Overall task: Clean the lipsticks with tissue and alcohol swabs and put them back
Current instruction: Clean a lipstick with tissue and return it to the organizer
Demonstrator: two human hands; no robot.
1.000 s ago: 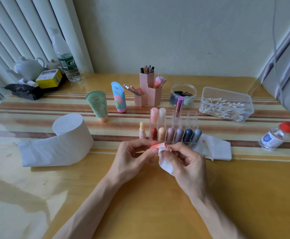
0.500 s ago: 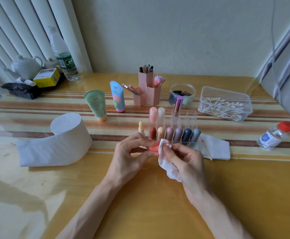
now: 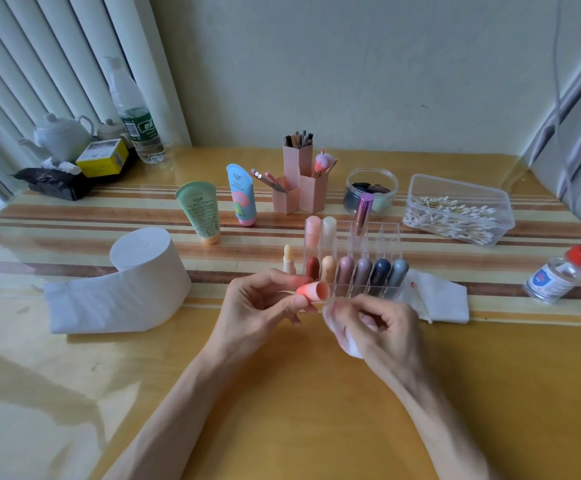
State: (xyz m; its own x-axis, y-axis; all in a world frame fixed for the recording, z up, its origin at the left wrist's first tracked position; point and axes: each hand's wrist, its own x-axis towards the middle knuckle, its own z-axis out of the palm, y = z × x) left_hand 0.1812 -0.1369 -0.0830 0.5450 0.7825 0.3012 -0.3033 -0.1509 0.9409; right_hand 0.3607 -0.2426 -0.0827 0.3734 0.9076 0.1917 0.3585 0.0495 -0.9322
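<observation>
My left hand [image 3: 258, 306] pinches a coral-pink lipstick cap [image 3: 315, 292] between thumb and fingers, its open end turned toward my right hand. A crumpled white tissue [image 3: 346, 336] is held in my right hand [image 3: 382, 327], just right of the cap and apart from it. Behind both stands a clear acrylic lipstick organizer [image 3: 353, 258] with several capped lipsticks in its slots. An uncapped pale lipstick [image 3: 288, 259] stands upright just left of the organizer.
A toilet paper roll [image 3: 143, 268] lies at left. A folded tissue with a used swab [image 3: 434, 299] sits right of the organizer. An alcohol bottle [image 3: 559, 275] and a cotton-swab box [image 3: 458, 209] are at right. Two cream tubes [image 3: 220, 206] and a pink brush holder [image 3: 297, 181] stand behind.
My right hand has pulled the tissue off the pink cap and moved right and down. The cap's open end now shows in my left hand.
</observation>
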